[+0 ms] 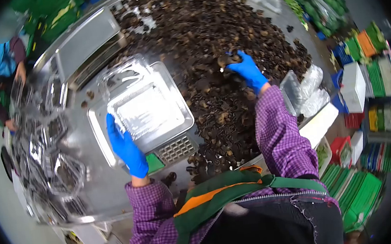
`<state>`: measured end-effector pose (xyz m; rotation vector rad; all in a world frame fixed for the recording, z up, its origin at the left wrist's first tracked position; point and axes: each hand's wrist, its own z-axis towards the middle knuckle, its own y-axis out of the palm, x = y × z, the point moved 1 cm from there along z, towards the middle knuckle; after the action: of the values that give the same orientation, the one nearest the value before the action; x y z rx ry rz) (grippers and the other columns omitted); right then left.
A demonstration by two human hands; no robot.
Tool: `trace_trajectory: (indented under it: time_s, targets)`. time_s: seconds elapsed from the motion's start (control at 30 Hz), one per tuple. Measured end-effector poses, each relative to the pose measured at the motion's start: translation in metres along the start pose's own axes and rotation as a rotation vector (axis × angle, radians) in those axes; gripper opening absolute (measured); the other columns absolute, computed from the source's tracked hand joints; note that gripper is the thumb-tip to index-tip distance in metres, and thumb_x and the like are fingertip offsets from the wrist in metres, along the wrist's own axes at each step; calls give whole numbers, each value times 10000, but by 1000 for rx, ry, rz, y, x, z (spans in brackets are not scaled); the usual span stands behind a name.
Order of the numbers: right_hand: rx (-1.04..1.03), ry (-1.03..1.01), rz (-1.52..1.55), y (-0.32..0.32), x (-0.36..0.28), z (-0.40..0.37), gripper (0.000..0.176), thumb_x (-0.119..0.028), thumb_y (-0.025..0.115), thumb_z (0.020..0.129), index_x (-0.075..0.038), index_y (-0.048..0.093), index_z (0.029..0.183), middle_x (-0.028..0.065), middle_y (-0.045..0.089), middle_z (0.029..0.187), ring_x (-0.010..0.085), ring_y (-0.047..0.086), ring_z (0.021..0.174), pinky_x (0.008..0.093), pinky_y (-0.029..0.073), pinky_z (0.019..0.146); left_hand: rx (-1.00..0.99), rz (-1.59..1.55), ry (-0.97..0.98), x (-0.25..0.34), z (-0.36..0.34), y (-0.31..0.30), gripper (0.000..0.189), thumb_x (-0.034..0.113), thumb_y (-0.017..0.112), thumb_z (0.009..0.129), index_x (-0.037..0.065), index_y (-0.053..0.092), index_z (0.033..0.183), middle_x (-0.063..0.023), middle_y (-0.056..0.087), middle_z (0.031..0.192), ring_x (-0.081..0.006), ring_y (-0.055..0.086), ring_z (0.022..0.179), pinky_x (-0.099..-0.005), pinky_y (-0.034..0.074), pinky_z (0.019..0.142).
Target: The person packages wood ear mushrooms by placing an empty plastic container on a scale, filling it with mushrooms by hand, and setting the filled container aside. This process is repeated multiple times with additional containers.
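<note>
My left hand, in a blue glove, is at the left edge of a clear plastic container, its fingers closed on the rim. The open container rests on the metal pan of a scale, with its clear lid tilted up behind. The scale's keypad and green display face me. My right hand, also gloved in blue, is over a wide pile of dark brown mushrooms, its fingers closed round a clump of mushroom pieces.
Clear plastic containers are heaped on the left of the metal table. A metal box stands behind the scale. Bagged packs lie at the right. Another person stands at the far left. Green crates are at the lower right.
</note>
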<state>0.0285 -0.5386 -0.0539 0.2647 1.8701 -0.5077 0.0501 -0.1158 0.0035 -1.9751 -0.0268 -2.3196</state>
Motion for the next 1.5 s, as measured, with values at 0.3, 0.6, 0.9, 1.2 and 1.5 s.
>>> trace_trajectory:
  time_s: [0.3, 0.6, 0.9, 1.2, 1.5]
  targets:
    - [-323, -292, 153, 120, -128, -102, 512, -46, 753, 675, -36, 551, 1145, 82, 631, 1054, 155, 613, 923, 299, 527, 799, 65, -142, 8, 5, -24, 12, 615, -127, 388, 808, -2, 363, 1409, -118, 393, 1442, -221, 354, 1340, -347, 246, 1122]
    - [-413, -818, -566, 220, -99, -134, 797, -147, 774, 677, -170, 416, 1389, 292, 388, 1363, 428, 435, 1232, 408, 388, 1038, 86, -235, -94, -8, -30, 8, 652, -152, 368, 782, 17, 364, 1412, -117, 376, 1447, -224, 346, 1342, -344, 252, 1124]
    - [-5, -484, -942, 106, -34, -67, 818, -198, 780, 704, -150, 372, 1412, 244, 386, 1389, 428, 414, 1247, 437, 413, 1009, 30, -185, -122, -24, -31, -5, 610, -146, 395, 785, 12, 416, 1374, -121, 426, 1419, -233, 358, 1346, -354, 239, 1135]
    - [-88, -303, -410, 75, 32, -52, 286, -89, 729, 732, -9, 643, 993, 90, 678, 863, 144, 625, 798, 293, 498, 755, 35, -13, -108, -38, -26, -22, 477, -13, 619, 842, 61, 510, 1300, -115, 440, 1406, -234, 391, 1319, -366, 308, 1090]
    - [-366, -419, -85, 146, -94, -100, 311, -89, 722, 776, -23, 621, 1063, 66, 681, 944, 134, 636, 859, 269, 498, 762, -57, 230, -30, -29, -31, -14, 373, 52, 645, 850, 82, 606, 1220, -138, 394, 1441, -249, 354, 1348, -360, 286, 1106]
